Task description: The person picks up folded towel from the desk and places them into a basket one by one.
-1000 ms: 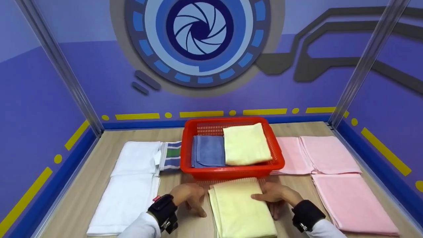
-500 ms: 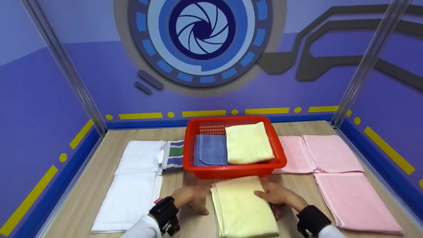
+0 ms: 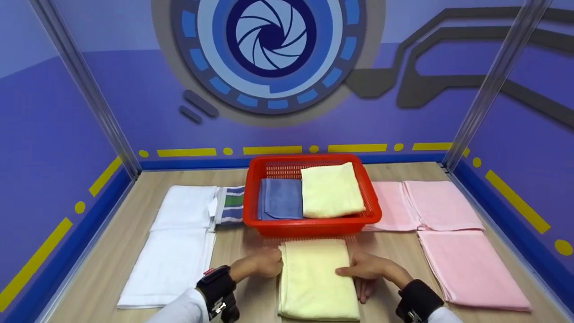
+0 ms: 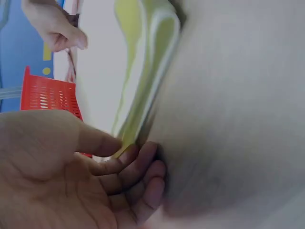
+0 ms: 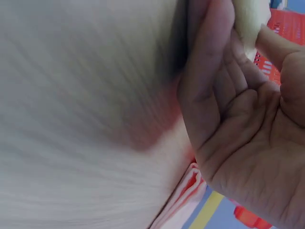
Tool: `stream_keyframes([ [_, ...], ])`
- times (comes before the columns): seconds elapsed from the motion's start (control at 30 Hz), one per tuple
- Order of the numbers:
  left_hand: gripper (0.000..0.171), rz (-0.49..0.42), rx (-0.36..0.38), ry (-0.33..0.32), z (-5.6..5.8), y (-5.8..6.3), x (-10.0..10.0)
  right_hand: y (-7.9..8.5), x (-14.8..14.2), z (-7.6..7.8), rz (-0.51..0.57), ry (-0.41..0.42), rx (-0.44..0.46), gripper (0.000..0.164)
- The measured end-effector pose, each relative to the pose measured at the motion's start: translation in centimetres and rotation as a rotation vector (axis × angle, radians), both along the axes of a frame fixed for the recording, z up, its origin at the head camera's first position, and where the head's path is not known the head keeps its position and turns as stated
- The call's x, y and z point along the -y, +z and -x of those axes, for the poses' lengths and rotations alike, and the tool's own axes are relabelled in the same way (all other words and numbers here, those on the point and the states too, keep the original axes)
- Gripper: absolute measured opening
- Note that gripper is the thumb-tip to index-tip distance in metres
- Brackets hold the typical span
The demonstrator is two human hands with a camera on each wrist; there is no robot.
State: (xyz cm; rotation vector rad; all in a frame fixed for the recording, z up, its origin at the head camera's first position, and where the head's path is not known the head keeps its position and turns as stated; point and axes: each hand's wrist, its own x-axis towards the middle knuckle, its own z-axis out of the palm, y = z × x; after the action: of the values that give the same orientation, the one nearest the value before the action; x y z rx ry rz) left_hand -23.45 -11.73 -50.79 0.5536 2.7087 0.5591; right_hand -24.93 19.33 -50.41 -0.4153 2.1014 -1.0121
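Observation:
A folded pale yellow towel (image 3: pixel 314 287) lies on the table in front of the red basket. At its far left corner my left hand (image 3: pixel 268 262) pinches the edge between thumb and index finger; the left wrist view shows the towel's layered folds (image 4: pixel 143 71) there. My right hand (image 3: pixel 370 269) holds the right edge, thumb on top and the other fingers at the side. In the right wrist view only a small part of the towel (image 5: pixel 248 21) shows between thumb and fingers. The red basket (image 3: pixel 309 229) holds a folded blue towel (image 3: pixel 283 199) and another yellow towel (image 3: pixel 332 190).
Folded white towels (image 3: pixel 170 264) lie on the left, with a striped towel (image 3: pixel 232 204) partly behind the basket. Folded pink towels (image 3: pixel 471 269) lie on the right. Blue-purple panels (image 3: pixel 112 112) enclose the wooden table (image 3: pixel 251 305) at the back and sides.
My left hand has moved from beside the yellow towel to its far left corner and now pinches it. The towel lies straighter. My right hand stays at the right edge.

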Motion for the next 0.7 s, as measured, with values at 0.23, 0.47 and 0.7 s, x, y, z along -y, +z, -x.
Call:
stream_keyframes([
  [0.23, 0.052, -0.171, 0.039, 0.107, -1.3, 1.3, -0.5, -0.2, 0.4, 0.0, 0.018, 0.015, -0.020, 0.063],
  [0.47, 0.058, -0.142, -0.015, 0.175, -1.1, 0.6, -1.2, -0.2, 0.6, -0.1, -0.001, 0.000, -0.025, 0.061],
  [0.7, 0.049, -0.152, -0.100, 0.205, -1.1, 0.3, -2.3, -0.3, 0.5, 0.0, -0.009, -0.003, -0.054, 0.061],
])
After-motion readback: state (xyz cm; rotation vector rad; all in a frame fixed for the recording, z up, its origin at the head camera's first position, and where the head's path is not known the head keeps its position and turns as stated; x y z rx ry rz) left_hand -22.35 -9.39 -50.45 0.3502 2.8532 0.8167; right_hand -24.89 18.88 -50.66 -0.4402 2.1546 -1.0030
